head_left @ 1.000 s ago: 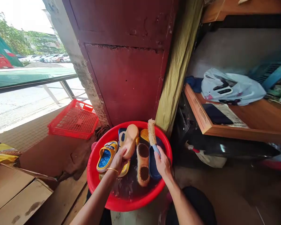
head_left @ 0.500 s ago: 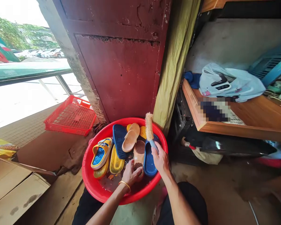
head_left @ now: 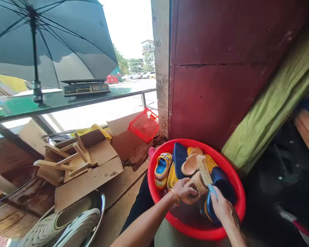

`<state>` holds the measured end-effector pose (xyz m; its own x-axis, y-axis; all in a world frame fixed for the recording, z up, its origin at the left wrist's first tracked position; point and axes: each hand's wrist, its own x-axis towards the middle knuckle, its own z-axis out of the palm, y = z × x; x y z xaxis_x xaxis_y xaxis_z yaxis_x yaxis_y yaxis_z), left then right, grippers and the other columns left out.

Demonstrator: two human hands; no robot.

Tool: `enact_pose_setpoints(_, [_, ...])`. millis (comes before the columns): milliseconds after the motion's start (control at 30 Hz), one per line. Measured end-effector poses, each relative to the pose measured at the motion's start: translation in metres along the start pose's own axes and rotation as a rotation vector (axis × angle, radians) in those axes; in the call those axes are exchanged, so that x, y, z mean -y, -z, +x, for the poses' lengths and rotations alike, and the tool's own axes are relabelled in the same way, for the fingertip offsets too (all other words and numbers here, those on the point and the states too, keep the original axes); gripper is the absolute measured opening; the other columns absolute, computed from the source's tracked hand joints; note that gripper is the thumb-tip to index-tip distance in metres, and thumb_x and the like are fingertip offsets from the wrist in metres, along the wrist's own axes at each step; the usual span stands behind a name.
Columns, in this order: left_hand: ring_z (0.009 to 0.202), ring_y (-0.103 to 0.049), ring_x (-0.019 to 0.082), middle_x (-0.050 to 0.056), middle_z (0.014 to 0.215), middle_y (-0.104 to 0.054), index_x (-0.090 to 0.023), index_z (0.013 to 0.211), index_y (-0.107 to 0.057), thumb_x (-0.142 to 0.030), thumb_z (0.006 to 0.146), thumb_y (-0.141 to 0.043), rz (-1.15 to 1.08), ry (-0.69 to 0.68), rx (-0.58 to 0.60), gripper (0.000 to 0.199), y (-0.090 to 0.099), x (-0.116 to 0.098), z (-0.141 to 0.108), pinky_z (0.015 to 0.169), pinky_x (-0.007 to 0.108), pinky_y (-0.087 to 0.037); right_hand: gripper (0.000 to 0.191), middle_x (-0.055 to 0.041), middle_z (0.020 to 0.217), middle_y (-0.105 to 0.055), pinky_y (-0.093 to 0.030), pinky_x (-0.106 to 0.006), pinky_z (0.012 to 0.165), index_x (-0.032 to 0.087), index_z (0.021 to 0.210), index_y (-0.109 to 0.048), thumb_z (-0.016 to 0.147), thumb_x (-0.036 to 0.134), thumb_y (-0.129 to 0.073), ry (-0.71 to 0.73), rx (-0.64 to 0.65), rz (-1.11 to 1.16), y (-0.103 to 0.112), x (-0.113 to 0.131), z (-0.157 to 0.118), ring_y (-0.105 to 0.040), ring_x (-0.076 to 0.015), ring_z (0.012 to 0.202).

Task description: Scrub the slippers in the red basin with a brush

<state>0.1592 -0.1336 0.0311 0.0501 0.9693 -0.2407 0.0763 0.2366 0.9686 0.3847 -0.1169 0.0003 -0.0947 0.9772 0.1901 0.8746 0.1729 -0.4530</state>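
In a round red basin (head_left: 241, 209) on the floor, slippers and sandals lie crowded together in dark water. The person's left hand (head_left: 184, 191), with a yellow bangle (head_left: 175, 198) at the wrist, grasps the near end of a tan slipper (head_left: 195, 181) whose sole, with dark textured patches, faces up. The right hand (head_left: 219, 201) is closed around the blue handle of a brush (head_left: 204, 168); its pale bristles lie against the far part of that sole.

Near the left hand, on the basin's left side, are a yellow sandal (head_left: 162, 165) with a blue insole and a ridged navy slipper (head_left: 180, 158). A second tan slipper (head_left: 190, 165) lies just beyond the held one, and a dark blue slipper (head_left: 223, 181) is at the right.

Behind the basin stands a dark red door (head_left: 216, 99), with a yellow-green cloth (head_left: 270, 106) hanging to its right. To the left, a red plastic crate (head_left: 144, 126) sits on cardboard. Nearer, an open cardboard box (head_left: 92, 181) holds a wooden stool (head_left: 76, 159), legs up, and a metal bowl (head_left: 102, 209) holds pale clogs (head_left: 79, 226). Beyond them, a scale (head_left: 86, 88) rests on a glass-topped table (head_left: 51, 103) under a grey umbrella (head_left: 74, 44).
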Motion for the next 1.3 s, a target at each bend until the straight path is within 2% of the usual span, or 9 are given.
enact_pose_setpoints(133, [0.101,-0.065,0.024,-0.003,0.100,-0.074,-0.025,0.116,-0.071,-0.024,0.049,-0.087,-0.086,0.003,-0.014,0.069,0.028,-0.018,-0.007,0.094,0.037,-0.051,0.056,-0.0120,0.090,-0.079,-0.052,-0.033,0.056,0.019,0.131,-0.066,0.098,0.049,-0.033,-0.019,-0.066,0.072,-0.004,-0.009,0.017,-0.074,-0.0279,0.070])
enact_pose_setpoints(267, [0.104,-0.067,0.025,0.003,0.108,-0.074,-0.020,0.129,-0.066,-0.019,0.050,-0.086,-0.330,-0.084,0.015,0.082,0.040,-0.019,-0.014,0.098,0.042,-0.050,0.069,-0.0179,0.093,-0.078,-0.052,-0.037,0.052,0.011,0.139,-0.059,0.098,0.058,-0.028,-0.031,-0.203,0.137,-0.002,0.001,0.017,-0.072,-0.0306,0.064])
enact_pose_setpoints(400, [0.103,-0.068,0.026,0.005,0.108,-0.075,-0.020,0.133,-0.065,-0.017,0.049,-0.087,-0.480,-0.135,-0.101,0.087,0.039,-0.002,-0.013,0.099,0.042,-0.050,0.074,-0.0207,0.111,-0.075,-0.057,-0.036,0.065,0.008,0.141,-0.056,0.100,0.060,-0.025,0.194,-0.242,0.119,-0.016,0.026,-0.004,-0.075,-0.0306,0.085])
enact_pose_setpoints(500, [0.101,-0.069,0.025,0.005,0.104,-0.075,-0.019,0.130,-0.066,-0.016,0.047,-0.088,-0.538,-0.105,-0.175,0.086,0.038,0.015,-0.009,0.099,0.042,-0.050,0.066,-0.0179,0.115,-0.074,-0.057,-0.031,0.067,0.011,0.142,-0.056,0.102,0.055,-0.028,0.344,-0.185,0.080,-0.028,0.038,-0.024,-0.075,-0.0267,0.089])
enact_pose_setpoints(600, [0.101,-0.068,0.024,0.005,0.107,-0.074,-0.018,0.126,-0.068,-0.016,0.046,-0.088,-0.550,-0.060,-0.235,0.083,0.037,0.028,-0.004,0.098,0.039,-0.050,0.060,-0.0143,0.108,-0.077,-0.053,-0.029,0.058,0.016,0.145,-0.056,0.102,0.051,-0.032,0.372,-0.123,-0.030,-0.033,0.032,-0.026,-0.075,-0.0247,0.077])
enact_pose_setpoints(800, [0.096,-0.070,0.026,0.006,0.102,-0.075,-0.019,0.129,-0.064,-0.010,0.047,-0.085,-0.487,0.043,-0.279,0.085,0.032,0.039,0.004,0.090,0.040,-0.053,0.057,-0.0152,0.078,-0.076,-0.048,-0.032,0.047,0.012,0.136,-0.063,0.099,0.045,-0.034,0.108,-0.079,-0.106,-0.038,0.006,0.013,-0.069,-0.0267,0.056])
enact_pose_setpoints(933, [0.113,-0.065,0.030,0.007,0.117,-0.073,-0.024,0.128,-0.066,-0.005,0.042,-0.086,-0.427,0.071,-0.307,0.090,0.033,0.047,-0.003,0.101,0.041,-0.049,0.050,-0.0121,0.074,-0.076,-0.050,-0.032,0.053,0.016,0.137,-0.062,0.100,0.038,-0.036,0.019,0.078,-0.168,-0.037,0.023,0.018,-0.072,-0.0271,0.061])
enact_pose_setpoints(1133, [0.122,-0.062,0.029,0.008,0.128,-0.070,-0.025,0.142,-0.056,-0.018,0.054,-0.087,-0.502,0.082,-0.215,0.094,0.030,0.055,-0.002,0.107,0.040,-0.045,0.050,-0.0166,0.094,-0.078,-0.053,-0.030,0.070,0.008,0.145,-0.050,0.104,0.029,-0.031,0.002,0.112,-0.193,-0.018,0.067,-0.016,-0.075,-0.0258,0.084])
enact_pose_setpoints(1300, [0.125,-0.061,0.028,0.010,0.131,-0.070,-0.021,0.140,-0.057,-0.026,0.062,-0.084,-0.607,0.090,-0.210,0.083,0.033,0.053,0.007,0.109,0.038,-0.044,0.049,-0.0109,0.103,-0.077,-0.053,-0.024,0.070,0.020,0.150,-0.047,0.103,0.028,-0.037,0.230,0.176,-0.179,-0.015,0.078,-0.057,-0.075,-0.0200,0.082])
